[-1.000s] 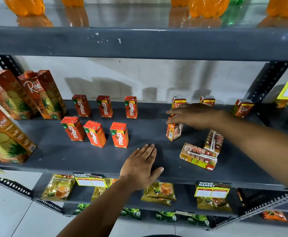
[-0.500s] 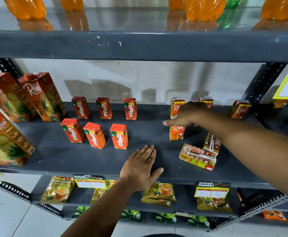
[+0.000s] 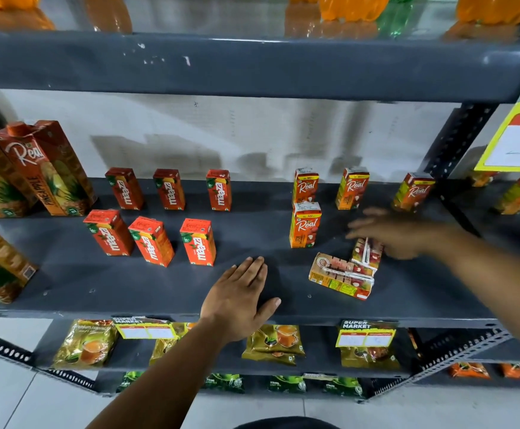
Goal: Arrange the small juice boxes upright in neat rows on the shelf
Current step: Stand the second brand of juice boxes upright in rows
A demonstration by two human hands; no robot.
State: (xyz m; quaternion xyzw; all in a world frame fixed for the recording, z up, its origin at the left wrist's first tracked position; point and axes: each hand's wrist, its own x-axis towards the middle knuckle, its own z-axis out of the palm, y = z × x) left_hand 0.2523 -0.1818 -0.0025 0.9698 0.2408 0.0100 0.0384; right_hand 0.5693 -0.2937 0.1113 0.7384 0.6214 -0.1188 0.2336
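Several small red Maaza boxes [image 3: 197, 241] stand upright in two rows at the middle left of the grey shelf [image 3: 128, 286]. Three small Real boxes stand along the back right, and one more upright Real box [image 3: 304, 225] stands in front of them. Two Real boxes lie flat: one [image 3: 340, 276] near the front, another [image 3: 366, 254] just behind it. My right hand [image 3: 397, 232], blurred, hovers with fingers spread over the rear lying box and holds nothing. My left hand [image 3: 240, 297] rests flat and open on the shelf's front edge.
Tall Real pineapple cartons [image 3: 46, 168] stand at the shelf's left end. Orange bottles [image 3: 353, 6] sit on the shelf above. Tea pouches [image 3: 272, 342] and yellow price tags [image 3: 366, 334] are on the lower shelf. A dark upright post [image 3: 456, 140] stands at the right.
My right hand set a Real box upright in front of the back row, let it go, and moved right and down over the lying boxes. My left hand stayed put.
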